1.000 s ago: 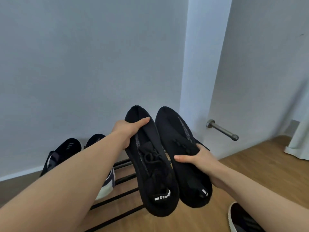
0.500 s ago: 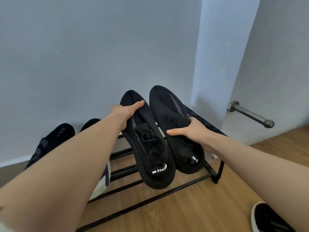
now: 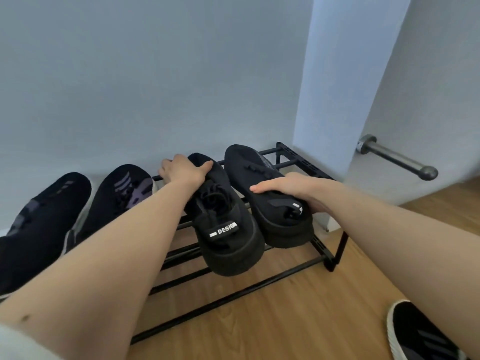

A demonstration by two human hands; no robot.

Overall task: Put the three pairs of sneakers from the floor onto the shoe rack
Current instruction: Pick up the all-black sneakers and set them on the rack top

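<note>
Black knit sneakers (image 3: 228, 219), "DESIGN" heel tab, both hands (image 3: 184, 171) clamped on them.

Ahead of me a pale blue wall (image 3: 130, 87) meets wood floor (image 3: 298, 320), with a metal doorstop (image 3: 397, 158) jutting out.

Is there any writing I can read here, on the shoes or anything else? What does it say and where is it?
"DESIGN": white letters on the heel tab of the black sneaker held by the left hand.
White mark just left of that word: too small to read.
White marks on the heel of the other black sneaker, held by the right hand: not readable.
Purple stripes on the sneakers already on the rack: pattern, no words.
</note>
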